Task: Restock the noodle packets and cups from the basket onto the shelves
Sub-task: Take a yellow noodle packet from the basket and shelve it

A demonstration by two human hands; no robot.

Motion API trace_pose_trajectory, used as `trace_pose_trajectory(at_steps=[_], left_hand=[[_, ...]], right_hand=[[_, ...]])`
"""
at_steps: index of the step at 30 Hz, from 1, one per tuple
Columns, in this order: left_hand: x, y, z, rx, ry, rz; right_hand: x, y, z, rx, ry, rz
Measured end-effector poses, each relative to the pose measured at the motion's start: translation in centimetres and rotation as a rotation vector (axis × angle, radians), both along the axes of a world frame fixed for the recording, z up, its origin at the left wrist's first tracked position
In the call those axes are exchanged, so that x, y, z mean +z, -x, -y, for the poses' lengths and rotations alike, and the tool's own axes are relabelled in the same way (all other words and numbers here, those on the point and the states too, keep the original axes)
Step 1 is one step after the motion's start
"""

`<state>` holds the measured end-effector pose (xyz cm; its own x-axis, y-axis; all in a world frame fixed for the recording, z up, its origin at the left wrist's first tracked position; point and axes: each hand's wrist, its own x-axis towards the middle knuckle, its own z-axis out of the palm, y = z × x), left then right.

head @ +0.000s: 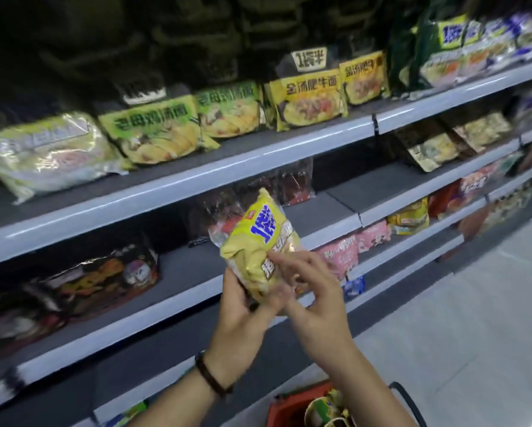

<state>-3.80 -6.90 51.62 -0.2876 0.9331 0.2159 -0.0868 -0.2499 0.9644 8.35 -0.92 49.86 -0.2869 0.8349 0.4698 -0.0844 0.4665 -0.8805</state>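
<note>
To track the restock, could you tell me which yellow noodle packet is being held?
The blue-lettered yellow packet gripped in the left hand; the other yellow packets lie on shelves.

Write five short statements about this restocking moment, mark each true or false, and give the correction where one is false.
1. The left hand grips the lower end of the yellow packet. True.
2. The yellow packet lies on a shelf. False: it is held in the air in front of the shelves.
3. The dark bracelet sits on the right wrist. False: it is on the left wrist.
4. The red basket at the bottom edge holds goods. True.
5. Fingers of the right hand touch the front of the packet. True.
</note>
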Motion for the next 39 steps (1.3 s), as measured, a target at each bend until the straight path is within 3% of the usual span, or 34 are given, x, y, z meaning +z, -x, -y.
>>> trace_pose_trajectory(at_steps=[4, 10, 14, 16, 27, 34, 39], left_hand=[[2.4, 3.8, 0.3, 0.162, 0.004, -0.063], [6.1, 8.2, 0.8, 0.128, 0.056, 0.032], [8.2, 9.5, 1.2, 0.105, 0.071, 0.075], [9.1, 9.9, 1.2, 0.117, 0.053, 0.074], [11.0, 12.3, 1.3, 0.16, 0.124, 0.048], [12.1, 15.8, 2.8, 0.315, 0.111, -0.03], [15.1, 20.3, 6.2, 0.447, 0.022, -0.089]], right_hand=[[2.1, 0.8, -0.1, 0.109, 0.037, -0.062], [6.4, 2.0, -2.9, -0.162, 0.1, 0.036], [9.3, 2.3, -5.5, 0.204, 0.421, -0.031], [10.6, 2.5, -6.1, 0.344, 0.461, -0.074], [12.7, 4.2, -7.0, 0.337, 0.387, -0.084], [13.9, 7.9, -6.7, 0.393, 0.391, -0.047], [16.7, 14.4, -5.2, 0.361, 0.161, 0.078]])
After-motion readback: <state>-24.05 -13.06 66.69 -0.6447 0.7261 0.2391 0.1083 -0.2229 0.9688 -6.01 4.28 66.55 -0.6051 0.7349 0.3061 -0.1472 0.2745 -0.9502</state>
